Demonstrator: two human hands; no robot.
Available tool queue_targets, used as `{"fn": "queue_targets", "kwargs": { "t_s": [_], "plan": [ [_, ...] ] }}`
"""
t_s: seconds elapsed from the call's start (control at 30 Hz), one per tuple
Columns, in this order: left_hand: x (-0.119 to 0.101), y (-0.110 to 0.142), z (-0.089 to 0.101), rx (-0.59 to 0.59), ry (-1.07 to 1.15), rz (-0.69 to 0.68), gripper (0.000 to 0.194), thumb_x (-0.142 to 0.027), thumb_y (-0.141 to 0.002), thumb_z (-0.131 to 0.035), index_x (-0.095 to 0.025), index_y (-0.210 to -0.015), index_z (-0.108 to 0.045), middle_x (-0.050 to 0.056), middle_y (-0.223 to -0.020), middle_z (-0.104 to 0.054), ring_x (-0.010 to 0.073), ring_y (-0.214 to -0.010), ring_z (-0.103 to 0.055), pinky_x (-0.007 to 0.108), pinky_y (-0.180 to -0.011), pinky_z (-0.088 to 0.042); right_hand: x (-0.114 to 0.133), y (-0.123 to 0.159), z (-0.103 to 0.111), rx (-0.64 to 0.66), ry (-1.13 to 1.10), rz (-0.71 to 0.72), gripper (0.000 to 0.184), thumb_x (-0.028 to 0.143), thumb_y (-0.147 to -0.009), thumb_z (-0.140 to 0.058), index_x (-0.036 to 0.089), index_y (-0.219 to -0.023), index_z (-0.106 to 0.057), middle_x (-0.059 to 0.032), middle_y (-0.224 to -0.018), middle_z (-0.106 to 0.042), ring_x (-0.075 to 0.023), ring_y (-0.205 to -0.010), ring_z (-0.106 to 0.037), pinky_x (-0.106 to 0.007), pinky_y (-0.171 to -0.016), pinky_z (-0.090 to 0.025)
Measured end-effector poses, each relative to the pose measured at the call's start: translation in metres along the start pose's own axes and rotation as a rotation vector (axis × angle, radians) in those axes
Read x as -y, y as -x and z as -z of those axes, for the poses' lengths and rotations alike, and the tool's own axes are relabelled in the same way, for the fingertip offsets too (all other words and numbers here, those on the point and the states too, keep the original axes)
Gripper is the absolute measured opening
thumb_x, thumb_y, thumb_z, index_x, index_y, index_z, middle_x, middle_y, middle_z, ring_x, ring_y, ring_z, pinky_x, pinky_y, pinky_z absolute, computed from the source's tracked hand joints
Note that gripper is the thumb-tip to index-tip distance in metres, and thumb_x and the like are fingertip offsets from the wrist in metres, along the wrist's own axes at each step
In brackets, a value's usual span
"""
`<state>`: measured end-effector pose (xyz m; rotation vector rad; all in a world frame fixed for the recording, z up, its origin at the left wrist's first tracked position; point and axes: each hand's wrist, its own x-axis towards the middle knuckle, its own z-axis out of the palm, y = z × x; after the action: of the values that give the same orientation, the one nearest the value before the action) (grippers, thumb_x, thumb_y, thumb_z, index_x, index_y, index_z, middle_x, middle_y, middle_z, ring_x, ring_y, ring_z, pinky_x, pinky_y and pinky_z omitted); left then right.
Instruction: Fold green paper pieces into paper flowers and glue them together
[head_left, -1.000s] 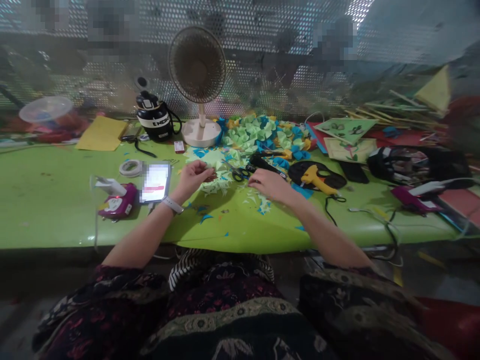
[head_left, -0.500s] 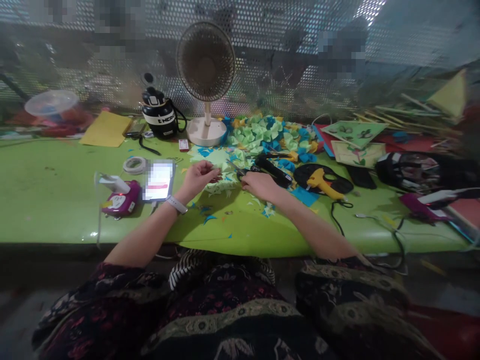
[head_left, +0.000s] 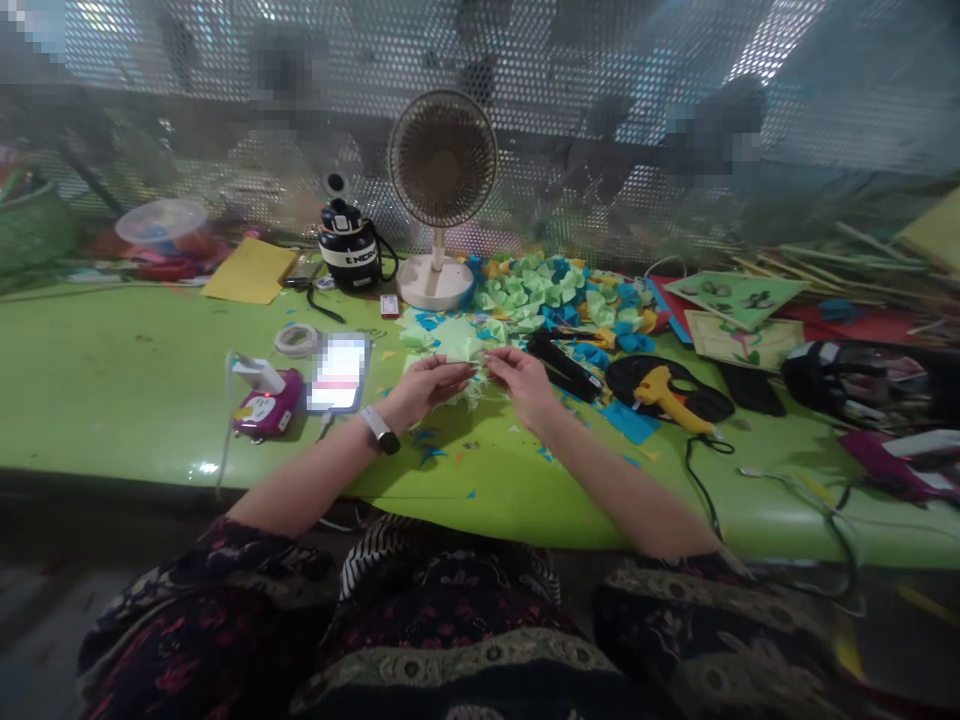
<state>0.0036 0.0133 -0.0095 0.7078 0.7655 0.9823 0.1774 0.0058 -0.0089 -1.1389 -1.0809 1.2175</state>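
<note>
Green table (head_left: 150, 370): one, with lots of little paper bits on it.
Hands: two, with their fingertips near each other.
Left hand (head_left: 433, 385): fingers close together; too blurry to tell if they pinch paper.
Right hand (head_left: 521, 383): thumb and finger close together; can't tell what is between them.
Pale green paper (head_left: 456, 340): one piece, just past the fingertips, on the near side of the paper flowers (head_left: 540, 285).
Its long way: can't tell, nor which way it points.
Flowers: too many to count.
Fan (head_left: 442, 160): one.
Yellow glue gun (head_left: 660, 395): one.
Black bottle (head_left: 349, 255): one.
</note>
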Motion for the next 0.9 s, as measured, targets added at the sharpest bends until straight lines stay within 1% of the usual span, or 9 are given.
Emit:
{"fn": "queue_targets", "kwargs": {
  "t_s": [0.1, 0.2, 0.33, 0.47, 0.57, 0.7, 0.83, 0.9],
  "plan": [
    [0.001, 0.001, -0.001, 0.012, 0.01, 0.015, 0.023, -0.011, -0.07, -0.08, -0.014, -0.079, -0.059, 0.004, -0.089, -0.075, 0.0121, -0.084, -0.071, 0.026, -0.085, -0.056, -0.005, 0.003, -0.007, -0.031, 0.023, 0.04, 0.037, 0.048, -0.057, -0.081, 0.02, -0.076, -0.066, 0.0022, -0.07, -0.063, -0.0108, -0.064, -0.054, -0.027, -0.067, -0.046],
    [0.001, 0.003, -0.002, 0.041, -0.02, 0.008, 0.026, -0.013, -0.07, -0.082, -0.015, -0.081, -0.058, 0.003, -0.089, -0.074, 0.0137, -0.087, -0.071, 0.031, -0.088, -0.056, -0.008, 0.005, -0.008, -0.054, 0.092, 0.093, 0.035, 0.05, -0.062, -0.077, 0.021, -0.078, -0.066, 0.0016, -0.071, -0.063, -0.0125, -0.067, -0.054, -0.029, -0.068, -0.047],
    [0.001, 0.005, -0.003, 0.023, -0.031, -0.015, 0.032, -0.012, -0.068, -0.084, -0.016, -0.083, -0.055, 0.003, -0.089, -0.073, 0.0149, -0.088, -0.071, 0.033, -0.088, -0.055, -0.01, 0.008, -0.008, -0.074, 0.138, 0.128, 0.035, 0.051, -0.064, -0.075, 0.021, -0.08, -0.066, 0.0004, -0.074, -0.064, -0.0139, -0.07, -0.055, -0.03, -0.07, -0.047],
    [0.001, 0.005, -0.004, 0.015, -0.026, -0.035, 0.037, -0.013, -0.066, -0.085, -0.016, -0.083, -0.053, 0.002, -0.087, -0.073, 0.0148, -0.085, -0.071, 0.034, -0.087, -0.055, -0.011, 0.01, -0.01, -0.079, 0.148, 0.131, 0.034, 0.05, -0.066, -0.073, 0.021, -0.08, -0.065, 0.0003, -0.075, -0.064, -0.0141, -0.071, -0.056, -0.03, -0.073, -0.047],
    [0.002, 0.004, -0.003, 0.011, -0.022, -0.047, 0.04, -0.013, -0.064, -0.087, -0.015, -0.083, -0.052, 0.002, -0.082, -0.073, 0.014, -0.08, -0.071, 0.033, -0.085, -0.055, -0.012, 0.011, -0.011, -0.076, 0.144, 0.14, 0.034, 0.05, -0.065, -0.074, 0.021, -0.079, -0.064, 0.0005, -0.074, -0.063, -0.0141, -0.07, -0.055, -0.03, -0.072, -0.047],
    [0.002, 0.003, -0.002, 0.004, -0.031, -0.06, 0.043, -0.014, -0.062, -0.088, -0.016, -0.083, -0.05, 0.002, -0.079, -0.073, 0.014, -0.076, -0.071, 0.033, -0.082, -0.055, -0.013, 0.011, -0.011, -0.053, 0.156, 0.135, 0.034, 0.051, -0.066, -0.072, 0.021, -0.079, -0.064, -0.0001, -0.075, -0.064, -0.0147, -0.071, -0.056, -0.031, -0.073, -0.047],
    [0.001, 0.004, -0.001, 0.038, -0.06, -0.081, 0.046, -0.016, -0.06, -0.09, -0.016, -0.083, -0.05, 0.001, -0.077, -0.073, 0.0147, -0.075, -0.071, 0.033, -0.079, -0.056, -0.009, 0.014, -0.01, -0.027, 0.128, 0.093, 0.032, 0.049, -0.066, -0.072, 0.021, -0.078, -0.064, 0.0005, -0.075, -0.064, -0.0141, -0.071, -0.056, -0.03, -0.073, -0.047],
    [0.001, 0.004, 0.0, 0.056, -0.07, -0.093, 0.047, -0.018, -0.058, -0.09, -0.016, -0.082, -0.05, 0.002, -0.076, -0.073, 0.0151, -0.074, -0.072, 0.033, -0.078, -0.057, -0.005, 0.017, -0.008, 0.0, 0.108, 0.08, 0.028, 0.047, -0.07, -0.07, 0.021, -0.08, -0.065, 0.0009, -0.075, -0.064, -0.0133, -0.07, -0.056, -0.029, -0.071, -0.047]
  ]
}}
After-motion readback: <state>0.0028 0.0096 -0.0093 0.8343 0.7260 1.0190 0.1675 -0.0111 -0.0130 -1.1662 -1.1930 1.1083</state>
